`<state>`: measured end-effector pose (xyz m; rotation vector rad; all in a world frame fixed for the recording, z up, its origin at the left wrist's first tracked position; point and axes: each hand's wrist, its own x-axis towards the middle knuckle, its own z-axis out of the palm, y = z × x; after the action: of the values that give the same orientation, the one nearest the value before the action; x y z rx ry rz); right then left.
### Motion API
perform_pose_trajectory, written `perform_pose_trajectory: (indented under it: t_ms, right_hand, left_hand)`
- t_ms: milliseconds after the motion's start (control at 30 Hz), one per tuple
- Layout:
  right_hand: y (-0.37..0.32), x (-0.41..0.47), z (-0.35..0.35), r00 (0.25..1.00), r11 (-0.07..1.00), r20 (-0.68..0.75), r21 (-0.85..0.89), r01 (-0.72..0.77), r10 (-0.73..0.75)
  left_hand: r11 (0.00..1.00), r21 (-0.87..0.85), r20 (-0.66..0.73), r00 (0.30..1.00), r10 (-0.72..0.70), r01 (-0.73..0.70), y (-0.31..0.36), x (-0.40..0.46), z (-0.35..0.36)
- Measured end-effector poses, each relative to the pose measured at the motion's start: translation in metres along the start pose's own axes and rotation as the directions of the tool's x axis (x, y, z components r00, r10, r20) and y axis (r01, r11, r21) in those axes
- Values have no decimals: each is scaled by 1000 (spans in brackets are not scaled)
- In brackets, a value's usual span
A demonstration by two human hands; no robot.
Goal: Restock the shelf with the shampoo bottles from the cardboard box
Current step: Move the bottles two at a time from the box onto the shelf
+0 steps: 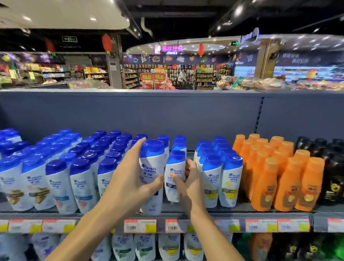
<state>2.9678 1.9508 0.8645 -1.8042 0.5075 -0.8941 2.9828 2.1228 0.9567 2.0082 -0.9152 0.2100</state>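
Two white Head & Shoulders shampoo bottles with blue caps are being handled at the front of the upper shelf (pixel 183 211), in a gap between the rows of matching bottles. The taller-looking bottle (pixel 152 169) is held upright by the left hand (pixel 129 179), whose fingers reach round its far side up to the cap while the thumb lies across the label; its base appears to stand at the shelf's front edge. The second bottle (pixel 174 177), just to its right and a little further back, is grasped by the right hand (pixel 188 182), thumb across the front label and fingers curled round the right side. Both are kept label-forward and upright, presumably so that they line up with the facing stock and fill the open lane. The neighbouring rows (pixel 83 166) to the left carry the same brand with differently coloured labels, and yellow-labelled ones (pixel 220 176) stand to the right, followed by orange bottles (pixel 279 174) and black bottles (pixel 335 173). Price tags (pixel 140 225) run along the shelf edge, and more bottles stand on the lower shelf (pixel 162 248). The cardboard box is not in view, so its contents cannot be told.
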Motion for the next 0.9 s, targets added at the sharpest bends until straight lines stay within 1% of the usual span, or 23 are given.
perform_pose_trajectory:
  t_ms: [167,267,333,467,533,733,833,900]
  right_hand:
    - [10,30,16,998,994,-62,-112,0,-8]
    - [10,34,20,997,996,-82,-88,-6,-1]
    - [9,34,21,996,997,-90,-70,17,-23]
    - [11,38,27,987,991,-135,-108,76,-90]
    - [13,43,30,985,988,-146,-140,72,-92]
    - [17,47,33,989,987,-150,-161,-16,-9]
    - [17,48,35,991,993,-112,-84,-82,72]
    - [16,45,37,993,996,-100,-58,-69,63]
  left_hand:
    - [999,-34,13,999,37,-37,-3,28,-6]
    - [996,-76,-1,999,47,-47,-8,43,-3]
    - [994,-98,8,999,51,-50,-10,48,1]
    - [992,-108,22,997,73,-70,-13,56,7]
    - [989,-122,24,996,90,-87,-14,58,9]
    - [985,-130,47,991,124,-117,-13,58,10]
    - [985,-116,35,990,135,-130,-12,58,9]
    - [989,-91,32,992,121,-118,-12,58,8]
